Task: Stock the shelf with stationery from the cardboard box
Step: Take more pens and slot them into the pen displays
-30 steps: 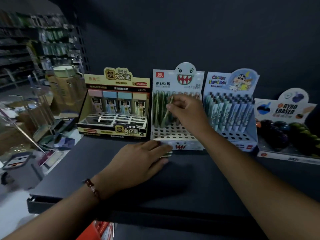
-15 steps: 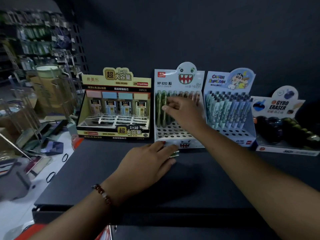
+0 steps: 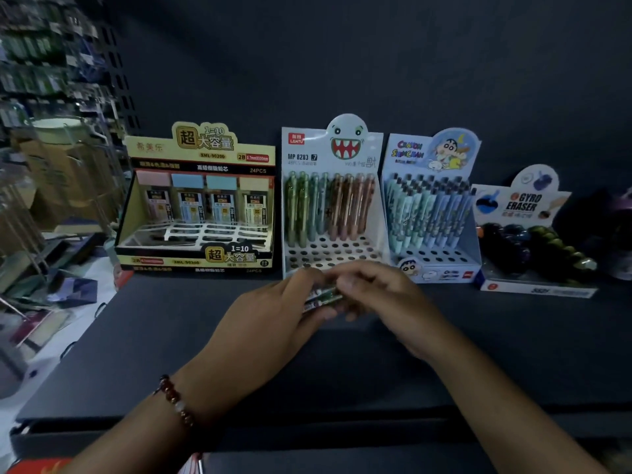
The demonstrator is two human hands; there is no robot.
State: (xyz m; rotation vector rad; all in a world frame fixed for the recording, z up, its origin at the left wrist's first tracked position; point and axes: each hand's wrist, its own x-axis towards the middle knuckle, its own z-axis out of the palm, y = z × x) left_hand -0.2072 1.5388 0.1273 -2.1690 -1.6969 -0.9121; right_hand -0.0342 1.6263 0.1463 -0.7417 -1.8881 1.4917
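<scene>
Both of my hands meet low in front of the monster-face display box [image 3: 328, 206], and the grip is split between them: my left hand [image 3: 273, 323] has its fingers curled round a small bundle of mechanical pencils [image 3: 321, 297], and my right hand [image 3: 379, 302] pinches at the bundle's near end, apparently to pull one free. Motion blur hides exactly which pencil my right fingertips hold. The pencils lie crosswise between my palms, just above the dark shelf [image 3: 136, 354] and just before the box's empty holes. I judge them light, stiff and slick, plastic barrels that slide against each other, so a loose bundle could spill. Best to take one near its middle or clip end, then stand it tip-down in a free hole beside the green and brown pencils already upright there.
</scene>
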